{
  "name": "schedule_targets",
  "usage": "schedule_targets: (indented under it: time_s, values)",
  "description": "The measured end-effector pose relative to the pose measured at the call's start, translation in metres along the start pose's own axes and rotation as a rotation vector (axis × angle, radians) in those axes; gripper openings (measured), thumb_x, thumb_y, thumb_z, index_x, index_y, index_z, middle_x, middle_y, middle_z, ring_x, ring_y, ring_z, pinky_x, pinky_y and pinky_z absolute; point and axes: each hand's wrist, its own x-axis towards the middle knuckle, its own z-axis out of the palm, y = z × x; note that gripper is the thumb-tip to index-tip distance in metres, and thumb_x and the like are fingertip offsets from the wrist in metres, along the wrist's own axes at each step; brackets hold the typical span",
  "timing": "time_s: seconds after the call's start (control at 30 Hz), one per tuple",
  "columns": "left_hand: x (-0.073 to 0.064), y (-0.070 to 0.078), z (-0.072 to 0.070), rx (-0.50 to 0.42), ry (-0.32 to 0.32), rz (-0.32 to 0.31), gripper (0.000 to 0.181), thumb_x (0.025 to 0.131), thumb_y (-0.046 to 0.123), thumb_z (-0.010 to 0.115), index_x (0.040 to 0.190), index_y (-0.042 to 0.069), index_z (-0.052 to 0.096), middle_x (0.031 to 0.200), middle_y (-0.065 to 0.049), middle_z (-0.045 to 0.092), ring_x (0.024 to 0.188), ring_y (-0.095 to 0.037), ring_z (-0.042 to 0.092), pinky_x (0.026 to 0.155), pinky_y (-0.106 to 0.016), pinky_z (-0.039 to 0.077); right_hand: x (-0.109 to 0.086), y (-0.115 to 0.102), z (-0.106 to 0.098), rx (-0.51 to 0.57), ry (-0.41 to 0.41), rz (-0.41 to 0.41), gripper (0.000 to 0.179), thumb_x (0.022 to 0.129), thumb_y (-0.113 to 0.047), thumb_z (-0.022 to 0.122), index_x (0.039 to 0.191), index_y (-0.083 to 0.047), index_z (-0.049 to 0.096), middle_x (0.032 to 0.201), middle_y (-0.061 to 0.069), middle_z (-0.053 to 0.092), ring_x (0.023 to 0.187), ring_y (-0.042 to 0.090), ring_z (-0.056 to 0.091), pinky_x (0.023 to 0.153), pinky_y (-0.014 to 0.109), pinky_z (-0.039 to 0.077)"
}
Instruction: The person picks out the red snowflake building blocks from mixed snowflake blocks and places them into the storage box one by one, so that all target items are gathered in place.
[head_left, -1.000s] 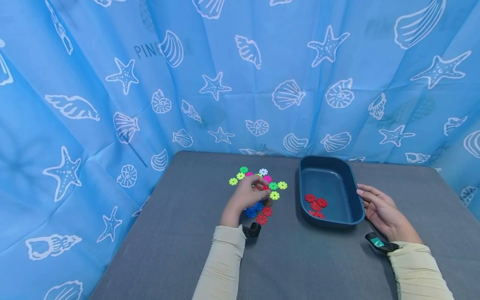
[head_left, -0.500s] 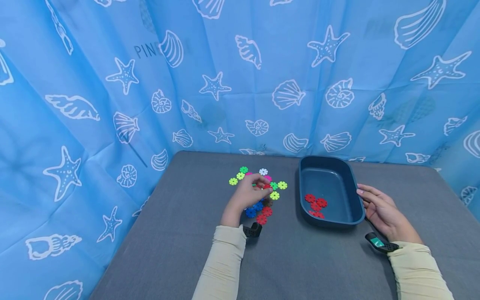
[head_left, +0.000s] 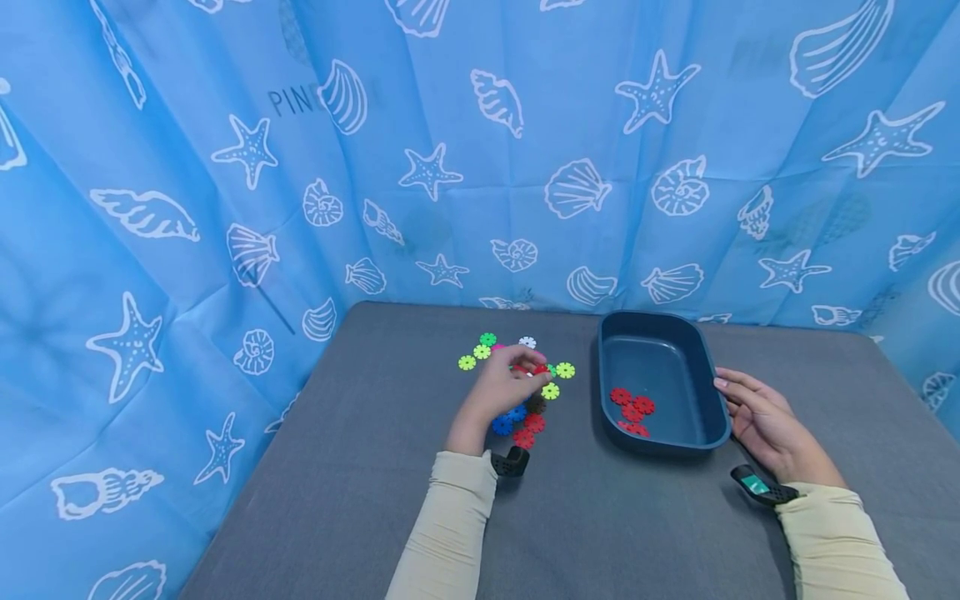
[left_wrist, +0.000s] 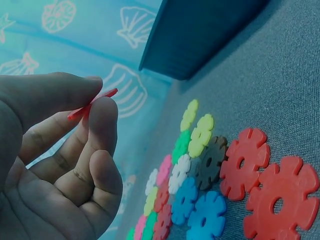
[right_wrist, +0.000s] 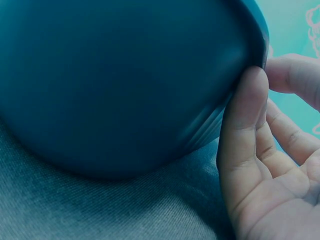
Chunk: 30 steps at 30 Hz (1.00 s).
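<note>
- Behind the table and along its left side hangs a blue curtain [head_left: 480, 212], printed with white shells and starfish.
- The table [head_left: 315, 467] is covered in grey cloth; the bin, the loose discs and the held disc all show over it.
- The bin [head_left: 671, 375], dark blue with rounded corners, stands near the table's far edge, right of the loose discs, with bare cloth between.
- Pale sleeves [head_left: 836, 533] cover both forearms.
- The right hand [head_left: 768, 421] is at the bin's right side, fingertips touching the rim; I cannot tell whether they pinch it.
- The left hand [head_left: 498, 383] is over the loose discs, thumb and index finger pinching the held disc; it blocks the head view of the middle ones.
- Black wrist units [head_left: 512, 462] sit at both wrists.
- The loose discs [left_wrist: 206, 217], notched and flat, lie close together: yellow, green, pink, white, blue, brown and red, with two red ones nearest the person.
- The binned discs [head_left: 642, 405], all red, lie at the bin's near left corner, some overlapping.
- The held disc [left_wrist: 93, 104], red, is tilted almost edge-on in the left wrist view, raised above the others.
</note>
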Motion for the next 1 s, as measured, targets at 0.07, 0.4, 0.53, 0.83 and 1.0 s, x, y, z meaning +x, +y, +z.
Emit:
schedule_targets:
  time_s: [0.07, 0.4, 0.53, 0.83, 1.0]
  values:
    - [0.0, 0.001, 0.001, -0.002, -0.003, -0.001, 0.026, 0.097, 0.021, 0.079, 0.119, 0.008, 0.074, 0.111, -0.005, 0.07, 0.089, -0.018, 0.068, 0.081, -0.031, 0.06, 0.0, 0.0, 0.0, -0.001, -0.001, 0.0, 0.021, 0.111, -0.012, 0.055, 0.119, -0.02, 0.074, 0.108, -0.004, 0.077, 0.093, 0.011, 0.074, 0.077, 0.028, 0.063]
    - [0.0, 0.003, 0.006, -0.039, -0.032, 0.002, 0.026, 0.097, 0.023, 0.08, 0.118, 0.011, 0.073, 0.111, -0.004, 0.069, 0.084, -0.017, 0.069, 0.079, -0.031, 0.06, 0.0, -0.001, 0.0, 0.003, 0.0, 0.001, 0.021, 0.11, -0.012, 0.056, 0.119, -0.02, 0.074, 0.109, -0.004, 0.078, 0.093, 0.011, 0.074, 0.077, 0.028, 0.063]
    - [0.0, 0.005, 0.009, -0.036, -0.04, 0.013, 0.027, 0.097, 0.022, 0.08, 0.119, 0.009, 0.073, 0.112, -0.004, 0.07, 0.084, -0.016, 0.07, 0.078, -0.03, 0.06, -0.001, -0.001, 0.001, 0.005, 0.001, 0.004, 0.021, 0.11, -0.012, 0.056, 0.119, -0.02, 0.073, 0.109, -0.004, 0.077, 0.093, 0.011, 0.074, 0.077, 0.029, 0.063]
    - [0.0, 0.01, 0.016, -0.046, -0.041, -0.007, 0.024, 0.096, 0.022, 0.081, 0.117, 0.012, 0.073, 0.111, -0.003, 0.07, 0.086, -0.027, 0.074, 0.073, -0.03, 0.059, 0.0, 0.0, 0.001, -0.005, 0.003, 0.002, 0.02, 0.11, -0.012, 0.057, 0.119, -0.02, 0.073, 0.109, -0.004, 0.078, 0.094, 0.01, 0.074, 0.077, 0.028, 0.063]
    - [0.0, 0.011, 0.019, -0.05, -0.047, 0.01, 0.022, 0.096, 0.02, 0.08, 0.116, 0.013, 0.073, 0.11, -0.003, 0.07, 0.083, -0.014, 0.072, 0.074, -0.029, 0.06, 0.0, 0.001, 0.0, -0.013, 0.0, -0.018, 0.022, 0.11, -0.01, 0.055, 0.119, -0.02, 0.074, 0.109, -0.004, 0.078, 0.094, 0.01, 0.074, 0.077, 0.029, 0.063]
